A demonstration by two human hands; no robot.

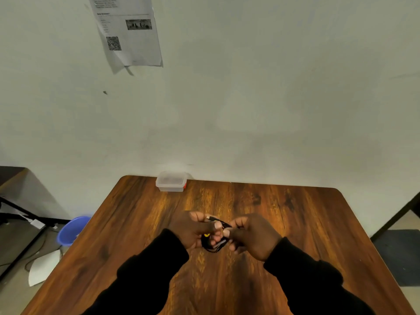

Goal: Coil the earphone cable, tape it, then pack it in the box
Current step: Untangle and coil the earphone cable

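Observation:
A black earphone cable [213, 245], bunched into a small coil with a yellow spot on it, sits between my two hands above the middle of the wooden table [295, 223]. My left hand [193, 230] grips the coil from the left, thumb on top. My right hand [252, 235] pinches it from the right with thumb and fingers. Most of the cable is hidden by my fingers. A pale end piece pokes out at the top of the coil. The clear plastic box [171, 181], lid on, stands at the table's far edge by the wall. I see no tape.
A blue plastic basin [71, 230] stands on the floor left of the table, next to a white sheet and cables. A dark table frame [20, 214] is at far left. A printed sheet [129, 30] hangs on the wall.

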